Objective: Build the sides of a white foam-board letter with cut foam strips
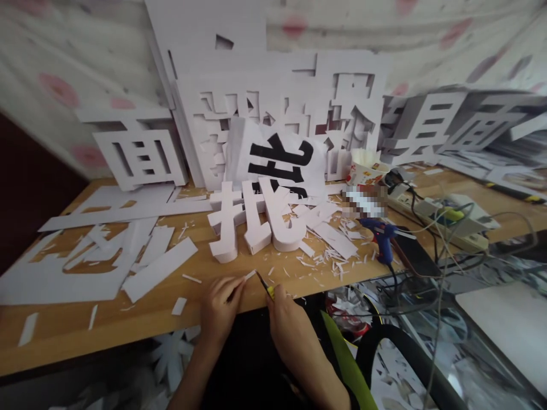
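Close to the table's front edge, my left hand pinches a small white strip of foam board, its fingers closed. In my right hand is a utility knife with a yellow part on its handle. The blade's tip meets or nearly meets the strip's end; whether it touches I cannot tell. Just beyond my hands stand thick white cut-out character pieces, upright on the wooden table. Behind them leans a paper sheet printed with a black character.
White offcuts lie left, and thin scraps right. A blue glue gun, a dark phone, a paper cup and a corded power strip occupy the right side. Large cut foam sheets lean at the back.
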The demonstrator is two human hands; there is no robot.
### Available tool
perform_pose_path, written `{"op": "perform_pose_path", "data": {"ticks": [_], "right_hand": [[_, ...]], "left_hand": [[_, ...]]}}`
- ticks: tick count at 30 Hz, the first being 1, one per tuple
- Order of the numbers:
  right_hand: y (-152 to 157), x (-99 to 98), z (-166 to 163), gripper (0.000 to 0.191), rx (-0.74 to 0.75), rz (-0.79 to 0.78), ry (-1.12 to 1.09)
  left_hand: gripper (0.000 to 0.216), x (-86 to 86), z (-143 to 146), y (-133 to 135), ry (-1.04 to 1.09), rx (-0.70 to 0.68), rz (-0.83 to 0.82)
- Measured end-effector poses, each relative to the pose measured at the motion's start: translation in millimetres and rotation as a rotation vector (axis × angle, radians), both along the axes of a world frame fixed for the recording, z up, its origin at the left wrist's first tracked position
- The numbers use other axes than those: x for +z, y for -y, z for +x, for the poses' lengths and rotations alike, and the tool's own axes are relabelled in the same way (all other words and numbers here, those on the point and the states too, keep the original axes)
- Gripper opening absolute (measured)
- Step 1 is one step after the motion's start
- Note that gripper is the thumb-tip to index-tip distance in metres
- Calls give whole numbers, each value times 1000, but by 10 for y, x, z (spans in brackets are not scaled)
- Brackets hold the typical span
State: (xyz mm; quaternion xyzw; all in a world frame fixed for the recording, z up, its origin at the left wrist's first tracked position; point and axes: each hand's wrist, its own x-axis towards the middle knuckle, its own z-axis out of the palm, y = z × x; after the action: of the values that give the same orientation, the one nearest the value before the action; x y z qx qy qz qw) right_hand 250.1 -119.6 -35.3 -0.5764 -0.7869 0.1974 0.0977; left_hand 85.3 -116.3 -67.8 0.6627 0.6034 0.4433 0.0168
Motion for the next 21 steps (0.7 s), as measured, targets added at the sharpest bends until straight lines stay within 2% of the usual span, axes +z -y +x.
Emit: {"op": "perform_pose_path", "data": {"ticks": [7, 13, 17, 21], "right_hand": [[-69, -7, -80, 39, 175, 34, 304], [-75, -51, -89, 42, 156, 53, 294], [-99, -3, -99, 41, 155, -32, 301], [-112, 57, -100, 43, 190, -34, 333]], "left_hand": [[19, -108, -10, -4, 39, -4, -40], [18, -145, -29, -3, 47, -17, -55], [18, -166, -40, 2, 46, -13, -36], [18, -142, -37, 4, 50, -17, -56]]}}
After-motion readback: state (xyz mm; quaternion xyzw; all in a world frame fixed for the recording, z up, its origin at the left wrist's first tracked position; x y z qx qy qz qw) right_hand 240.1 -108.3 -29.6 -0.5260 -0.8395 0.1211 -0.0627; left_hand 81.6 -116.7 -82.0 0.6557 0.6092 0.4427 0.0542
